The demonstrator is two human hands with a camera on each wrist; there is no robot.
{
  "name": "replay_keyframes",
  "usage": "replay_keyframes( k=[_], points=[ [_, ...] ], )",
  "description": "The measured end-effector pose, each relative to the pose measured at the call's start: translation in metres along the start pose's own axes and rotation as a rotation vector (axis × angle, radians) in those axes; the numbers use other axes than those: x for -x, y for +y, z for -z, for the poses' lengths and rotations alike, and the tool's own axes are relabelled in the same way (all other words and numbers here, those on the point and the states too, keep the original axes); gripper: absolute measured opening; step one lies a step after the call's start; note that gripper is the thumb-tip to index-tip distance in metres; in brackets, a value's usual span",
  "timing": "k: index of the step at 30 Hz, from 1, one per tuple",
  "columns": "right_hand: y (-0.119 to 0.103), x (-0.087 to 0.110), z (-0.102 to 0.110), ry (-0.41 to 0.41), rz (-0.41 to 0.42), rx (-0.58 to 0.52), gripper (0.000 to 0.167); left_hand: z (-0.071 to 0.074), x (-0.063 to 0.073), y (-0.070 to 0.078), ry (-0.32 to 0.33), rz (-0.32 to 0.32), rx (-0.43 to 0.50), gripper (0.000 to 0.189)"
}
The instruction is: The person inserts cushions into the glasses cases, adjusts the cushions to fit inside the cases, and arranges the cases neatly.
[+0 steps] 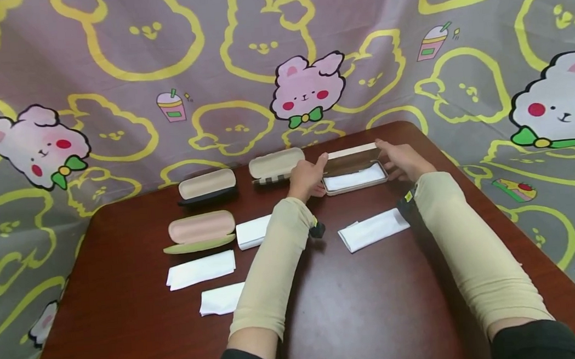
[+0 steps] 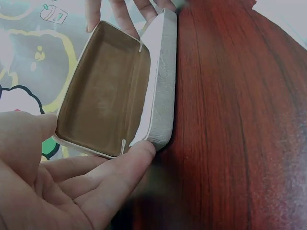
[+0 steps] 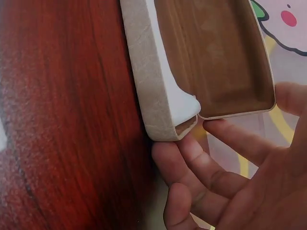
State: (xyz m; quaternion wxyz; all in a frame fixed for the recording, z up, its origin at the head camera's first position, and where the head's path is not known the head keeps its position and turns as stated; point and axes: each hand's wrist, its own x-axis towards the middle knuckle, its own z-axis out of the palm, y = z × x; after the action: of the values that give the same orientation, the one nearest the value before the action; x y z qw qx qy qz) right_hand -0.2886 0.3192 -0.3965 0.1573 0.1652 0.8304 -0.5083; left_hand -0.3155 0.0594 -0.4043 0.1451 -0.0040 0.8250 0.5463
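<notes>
Toward the back right of the table is a pale grey glasses case (image 1: 357,187), its brown-lined lid (image 2: 98,91) raised. A folded white cloth (image 1: 354,178) lies in its base and sticks up slightly at one end in the right wrist view. My left hand (image 1: 308,178) holds the case's left end, thumb on the lid's edge and a fingertip at the base's corner. At the other end my right hand (image 1: 405,160) grips lid and base, its thumb (image 3: 291,98) against the lid's rim. Another folded white cloth (image 1: 374,230) lies in front of the case.
To the left stand more open glasses cases: a striped one (image 1: 278,163), a black one (image 1: 207,185) and a yellow-green one (image 1: 201,228). White cloths (image 1: 201,270) lie near my left forearm. A patterned curtain (image 1: 240,50) hangs behind the table (image 1: 354,307).
</notes>
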Motion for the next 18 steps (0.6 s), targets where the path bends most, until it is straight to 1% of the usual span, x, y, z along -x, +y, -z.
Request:
replay_keyframes(
  k=[5, 7, 10, 13, 16, 18],
  points=[
    [0.0, -0.001, 0.0, 0.004, 0.014, -0.013, 0.099, 0.003, -0.001, 0.002, -0.025, -0.019, 0.006, 0.064],
    [0.001, -0.001, 0.0, 0.007, 0.025, -0.019, 0.097, 0.004, -0.001, 0.002, -0.043, -0.017, 0.026, 0.066],
    [0.005, -0.001, 0.001, -0.015, 0.039, -0.042, 0.094, 0.006, 0.003, 0.001, -0.073, -0.013, 0.07, 0.069],
    [0.009, -0.002, 0.004, -0.051, 0.05, -0.069, 0.091, 0.009, 0.005, 0.001, -0.121, -0.018, 0.108, 0.066],
    [0.014, -0.003, 0.008, -0.098, 0.058, -0.084, 0.089, 0.014, 0.006, -0.001, -0.179, -0.031, 0.121, 0.061],
    [0.016, -0.004, 0.011, -0.128, 0.065, -0.086, 0.088, 0.016, 0.006, -0.003, -0.217, -0.027, 0.122, 0.059]
  ],
)
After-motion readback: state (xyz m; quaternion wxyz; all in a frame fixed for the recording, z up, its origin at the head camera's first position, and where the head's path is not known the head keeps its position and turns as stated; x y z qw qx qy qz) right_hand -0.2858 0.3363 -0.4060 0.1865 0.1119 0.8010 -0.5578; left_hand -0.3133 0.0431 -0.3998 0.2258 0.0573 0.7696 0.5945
